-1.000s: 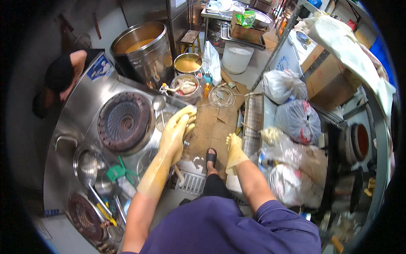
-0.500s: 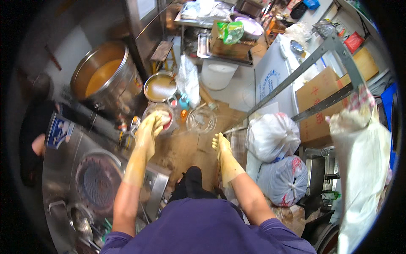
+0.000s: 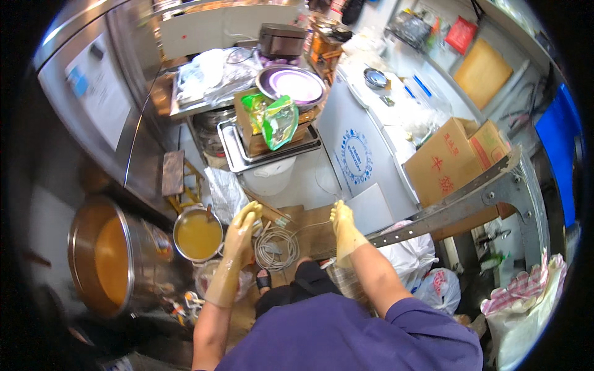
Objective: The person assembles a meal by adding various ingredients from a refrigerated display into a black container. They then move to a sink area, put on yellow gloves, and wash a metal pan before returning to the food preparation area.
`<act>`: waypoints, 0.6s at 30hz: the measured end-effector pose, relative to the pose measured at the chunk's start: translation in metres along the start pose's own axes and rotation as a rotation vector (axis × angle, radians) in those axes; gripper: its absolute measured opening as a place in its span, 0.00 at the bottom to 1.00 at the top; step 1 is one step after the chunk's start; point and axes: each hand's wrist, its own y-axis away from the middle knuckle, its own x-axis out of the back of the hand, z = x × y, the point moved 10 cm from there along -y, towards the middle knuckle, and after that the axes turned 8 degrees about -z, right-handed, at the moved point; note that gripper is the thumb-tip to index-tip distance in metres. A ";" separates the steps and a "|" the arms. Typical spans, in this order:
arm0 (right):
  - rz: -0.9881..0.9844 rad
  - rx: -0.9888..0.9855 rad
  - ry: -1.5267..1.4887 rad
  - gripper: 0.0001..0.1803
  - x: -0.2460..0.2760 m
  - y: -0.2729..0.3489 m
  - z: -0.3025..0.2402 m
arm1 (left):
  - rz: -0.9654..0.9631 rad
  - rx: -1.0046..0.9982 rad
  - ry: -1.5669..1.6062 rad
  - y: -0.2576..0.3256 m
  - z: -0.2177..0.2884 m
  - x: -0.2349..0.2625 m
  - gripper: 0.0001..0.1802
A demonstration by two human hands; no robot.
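Observation:
Both my hands wear long yellow rubber gloves and are held out in front of me with nothing visible in them. My left hand (image 3: 247,216) has its fingers loosely bent and slightly apart, above the floor near a crumpled silvery-white bag (image 3: 226,193). To its left stands a pot of yellowish liquid (image 3: 198,236). A coil of pale hose or cable (image 3: 276,248) lies on the floor between my hands. My right hand (image 3: 342,217) is curled, close to the perforated metal bar (image 3: 433,216) and a white panel (image 3: 371,207).
At the far left stands a tall steel stockpot (image 3: 130,266) of orange-brown liquid beside a wooden stool (image 3: 174,174). Ahead, a tray (image 3: 232,148) carries a box with a green bag (image 3: 280,123). A white chest freezer (image 3: 334,117) and a carton (image 3: 439,162) fill the right side.
I have moved forward and my view has swung right and up. The stove has left the view at the left; freezer and tray are nearer. Both hands stay raised, the right one more curled.

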 end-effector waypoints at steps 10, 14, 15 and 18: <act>0.304 -0.062 -0.123 0.20 0.051 -0.177 -0.141 | -0.502 -0.120 -0.433 -0.244 0.049 -0.207 0.21; 0.269 -0.041 -0.045 0.21 0.059 -0.250 -0.166 | -0.547 -0.018 -0.403 -0.335 0.029 -0.269 0.21; 0.240 0.001 -0.087 0.22 0.060 -0.274 -0.173 | -0.565 0.028 -0.355 -0.363 0.018 -0.286 0.21; 0.039 0.104 -0.253 0.25 0.039 -0.358 -0.211 | -0.581 0.135 -0.184 -0.467 -0.014 -0.348 0.24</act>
